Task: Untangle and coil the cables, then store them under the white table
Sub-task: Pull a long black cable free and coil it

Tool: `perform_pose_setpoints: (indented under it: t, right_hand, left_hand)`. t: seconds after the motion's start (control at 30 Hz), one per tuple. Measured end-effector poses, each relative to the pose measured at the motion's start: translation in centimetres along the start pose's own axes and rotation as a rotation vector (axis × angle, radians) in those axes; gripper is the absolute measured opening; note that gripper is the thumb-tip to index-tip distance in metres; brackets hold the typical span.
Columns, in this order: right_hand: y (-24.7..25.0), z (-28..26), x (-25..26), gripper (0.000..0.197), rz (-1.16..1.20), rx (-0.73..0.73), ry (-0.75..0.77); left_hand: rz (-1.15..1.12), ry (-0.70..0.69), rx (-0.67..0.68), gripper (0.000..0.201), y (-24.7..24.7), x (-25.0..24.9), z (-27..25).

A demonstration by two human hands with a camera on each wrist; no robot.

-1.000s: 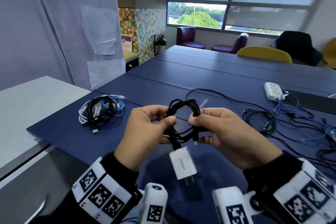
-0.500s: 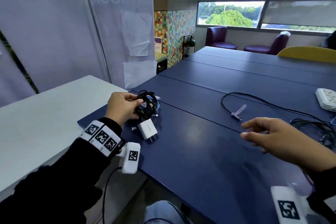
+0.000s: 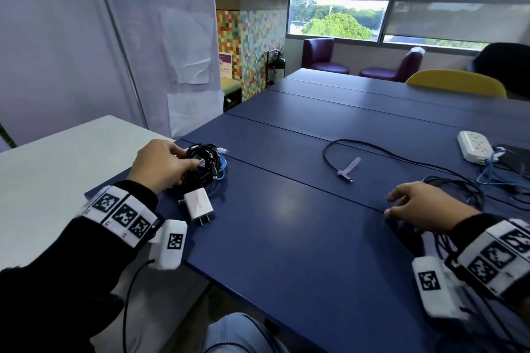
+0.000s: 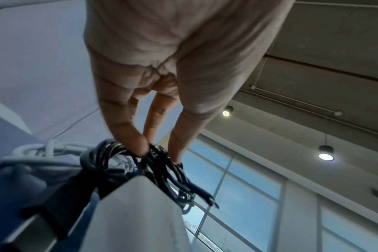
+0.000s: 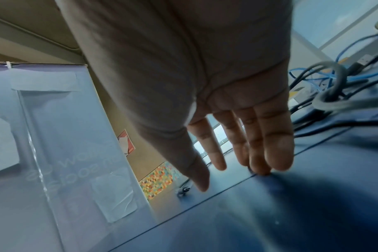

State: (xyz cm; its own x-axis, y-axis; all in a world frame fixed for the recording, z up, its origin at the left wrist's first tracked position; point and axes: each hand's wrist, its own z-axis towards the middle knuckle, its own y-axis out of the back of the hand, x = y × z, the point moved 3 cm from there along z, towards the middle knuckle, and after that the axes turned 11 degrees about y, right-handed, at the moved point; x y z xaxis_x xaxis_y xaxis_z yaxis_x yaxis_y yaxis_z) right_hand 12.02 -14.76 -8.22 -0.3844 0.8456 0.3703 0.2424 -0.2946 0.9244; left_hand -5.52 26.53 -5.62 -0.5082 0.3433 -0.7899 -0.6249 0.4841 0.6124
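Landmark: white charger block (image 3: 198, 205), lying on the blue surface (image 3: 286, 252) near its left front corner.
Right grip: right hand (image 3: 424, 208), well right of the charger block; fingers (image 5: 269, 153) straight and spread, fingertips touching the blue surface, holding nothing.
Left grip: left hand (image 3: 160, 165), just behind and left of the charger block; fingertips (image 4: 138, 145) pinching the strands of the coiled black cable (image 3: 203, 157).
Coiled black cable: just behind the charger block, down on a bundle of white and blue cables (image 3: 220, 163), at the edge nearest the white table (image 3: 57, 157).
Step in hand: by the look of it, setting a finished coil on the pile; storing under the white table not yet done.
Loose black cable (image 3: 338, 152): right of the charger block and farther back, uncoiled, a pale strap at its end.
Tangle (image 3: 470, 195): far right of the charger block, beside and beyond the right hand, black and blue strands mixed.
Next move: probably letting go of the coil, then reaching for the loose black cable, which calls for gathering it into even loops.
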Motion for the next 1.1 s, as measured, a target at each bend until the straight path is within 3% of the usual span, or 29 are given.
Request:
perform_pose_setpoints:
  t: [0.17, 0.27, 0.43, 0.7, 0.93, 1.1]
  right_hand:
    - [0.7, 0.2, 0.4, 0.033, -0.098, -0.025, 0.028]
    - [0.6, 0.9, 1.7, 0.047, -0.156, 0.013, 0.120]
    - [-1.2, 2.6, 4.7, 0.065, -0.201, 0.173, 0.282]
    - [-2.5, 5.3, 7.8, 0.056, -0.371, 0.319, 0.225]
    - [-1.1, 4.5, 8.1, 0.011, -0.235, 0.074, 0.298]
    - [-0.2, 1.2, 8.6, 0.024, -0.005, -0.045, 0.429]
  left_hand:
    - [0.194, -0.027, -0.050, 0.021, 0.0, -0.4, -1.8]
    - [0.269, -0.041, -0.122, 0.052, 0.0, -1.1, -3.4]
    - [0.221, -0.235, -0.145, 0.051, -1.1, -3.8, -8.3]
    - [0.152, -0.390, 0.113, 0.043, -5.0, -6.1, -13.7]
    - [0.183, -0.397, 0.235, 0.035, -7.0, -6.7, -14.7]
    - [0.165, -0.454, 0.264, 0.033, -7.6, -7.2, -14.5]
